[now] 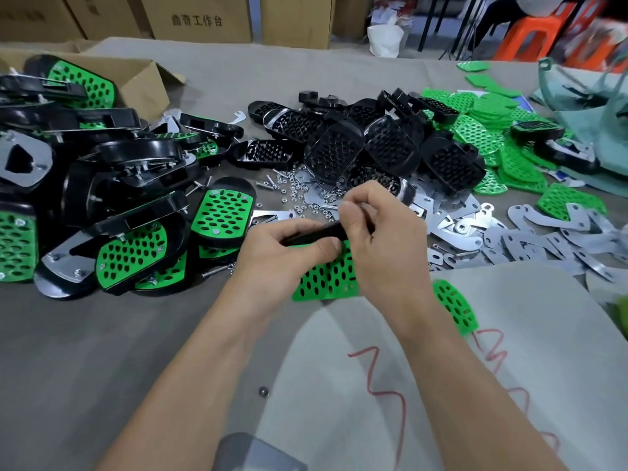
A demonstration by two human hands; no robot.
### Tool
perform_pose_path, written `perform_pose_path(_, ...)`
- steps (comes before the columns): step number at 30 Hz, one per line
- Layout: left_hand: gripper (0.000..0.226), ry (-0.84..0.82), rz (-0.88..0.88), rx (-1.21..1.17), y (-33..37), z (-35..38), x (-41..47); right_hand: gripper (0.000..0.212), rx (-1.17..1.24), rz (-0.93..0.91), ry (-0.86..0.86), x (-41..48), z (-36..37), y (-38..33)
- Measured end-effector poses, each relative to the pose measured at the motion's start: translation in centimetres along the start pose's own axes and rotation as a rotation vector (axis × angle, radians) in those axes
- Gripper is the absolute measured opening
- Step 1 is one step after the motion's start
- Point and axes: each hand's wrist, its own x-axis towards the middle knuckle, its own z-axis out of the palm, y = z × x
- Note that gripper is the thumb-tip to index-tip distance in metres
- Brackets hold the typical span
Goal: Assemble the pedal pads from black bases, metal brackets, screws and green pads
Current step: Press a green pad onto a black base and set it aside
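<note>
My left hand (289, 248) grips a pedal pad at the table's centre: a black base (319, 232) with a perforated green pad (326, 278) on its underside. My right hand (380, 226) curls over the top of the same piece, its fingertips pinched at the black base's upper edge; what they pinch is hidden. Loose black bases (373, 144) are heaped behind my hands. Metal brackets (509, 239) lie spread to the right. Small screws and nuts (295, 195) are scattered just beyond my hands. Loose green pads (492, 120) are piled at the far right.
Finished pedal pads (102, 205) are stacked at the left, some in an open cardboard box (136, 79). One green pad (455, 305) lies by my right wrist on a pale sheet with red scribbles (441, 385). Cardboard boxes (204, 18) and orange stools (530, 32) stand beyond the table.
</note>
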Motion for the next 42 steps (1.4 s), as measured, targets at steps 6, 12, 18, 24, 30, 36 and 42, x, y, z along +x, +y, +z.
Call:
perform_pose_path(6, 0.017, 0.03, 0.123, 0.068, -0.1, 0.4, 0.0, 0.018, 0.054, 0.115, 0.023, 0.3, -0.1, 0.4)
perform_pose_path(12, 0.019, 0.178, 0.028, -0.036, -0.3, 0.8, 0.3, 0.023, 0.176, 0.301, 0.059, 0.8, -0.4, 1.1)
perform_pose_path(18, 0.015, 0.209, 0.049, -0.081, -0.4, 1.3, 0.3, 0.02, 0.028, 0.248, 0.21, -0.1, 0.8, 0.3)
perform_pose_path(24, 0.016, 0.068, 0.148, -0.004, -0.6, 2.0, -0.3, 0.025, 0.043, 0.246, 0.278, 0.6, 1.4, 0.5)
perform_pose_path(30, 0.02, -0.004, 0.043, -0.006, -0.8, 2.2, -0.5, 0.024, -0.021, 0.215, 0.288, 0.8, 1.0, 1.2)
perform_pose_path(36, 0.017, 0.001, -0.019, -0.056, -0.7, 1.8, -0.5, 0.023, 0.05, 0.255, 0.251, 0.8, 1.1, 0.7)
perform_pose_path(42, 0.02, 0.095, 0.016, -0.093, -0.6, 1.8, -0.5, 0.028, 0.01, 0.265, 0.149, 0.9, 1.0, 1.1)
